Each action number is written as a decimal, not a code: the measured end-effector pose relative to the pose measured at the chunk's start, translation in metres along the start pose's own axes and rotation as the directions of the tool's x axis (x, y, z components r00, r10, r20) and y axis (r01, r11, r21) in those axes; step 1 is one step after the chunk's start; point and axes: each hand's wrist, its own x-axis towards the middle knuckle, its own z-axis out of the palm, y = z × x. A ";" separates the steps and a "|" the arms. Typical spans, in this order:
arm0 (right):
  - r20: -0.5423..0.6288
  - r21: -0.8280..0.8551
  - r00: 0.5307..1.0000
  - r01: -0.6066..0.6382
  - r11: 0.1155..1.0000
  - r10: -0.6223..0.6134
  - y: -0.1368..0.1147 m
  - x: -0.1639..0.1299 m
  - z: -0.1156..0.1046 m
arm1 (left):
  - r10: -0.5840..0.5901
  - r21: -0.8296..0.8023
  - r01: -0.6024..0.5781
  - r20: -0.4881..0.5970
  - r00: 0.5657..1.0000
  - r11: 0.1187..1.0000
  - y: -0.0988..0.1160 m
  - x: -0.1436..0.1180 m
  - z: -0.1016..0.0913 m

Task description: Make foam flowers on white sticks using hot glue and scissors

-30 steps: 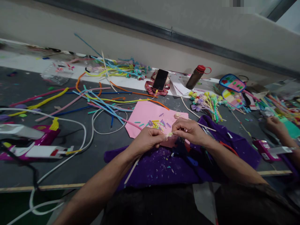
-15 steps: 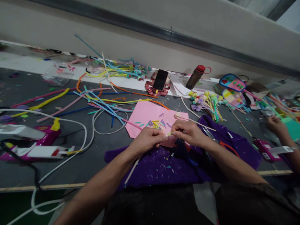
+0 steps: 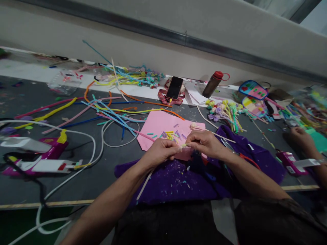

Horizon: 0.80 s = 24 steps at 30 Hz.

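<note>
**Two hands pinch a small pale bud on a thin stick**

The small pale bud (image 3: 183, 145) sits between the two hands, just above the near edge of the pink paper (image 3: 163, 127) and over the purple cloth (image 3: 173, 180). The left hand (image 3: 159, 152) is closed around a thin pale stick (image 3: 143, 185), which runs down and out past the wrist toward the table edge; its thumb and forefinger press in at the bud. The right hand (image 3: 205, 143) is narrowed to a pinch on the other side of the bud, fingertips meeting it. Whether the bud is fixed to the stick or only held against it is too small to tell.

To do this well, I judge that the left hand should keep the stick steady while the right hand works in short, light pinches close to the bud, so the soft piece is not crushed or pulled off.

Farther out, small cut bits (image 3: 171, 134) in yellow, purple and teal lie on the pink paper. Long coloured fuzzy wires (image 3: 112, 114) spread across the dark table (image 3: 76, 177) to the left, near a white cable (image 3: 98, 149) and a pink glue gun (image 3: 38, 154). A phone (image 3: 175, 87) and a bottle (image 3: 212, 83) stand by the wall, with a bunch of finished flowers (image 3: 224, 110) to the right. Another person's hand (image 3: 301, 137) rests at the far right.

Compared with half a second ago, both hands hold nearly the same place and grip; the view has only tipped slightly.
</note>
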 end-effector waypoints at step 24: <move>0.087 0.040 0.995 -0.047 0.998 0.043 -0.001 0.003 -0.001 | 0.031 -0.014 -0.031 0.002 1.000 0.999 -0.003 0.001 0.000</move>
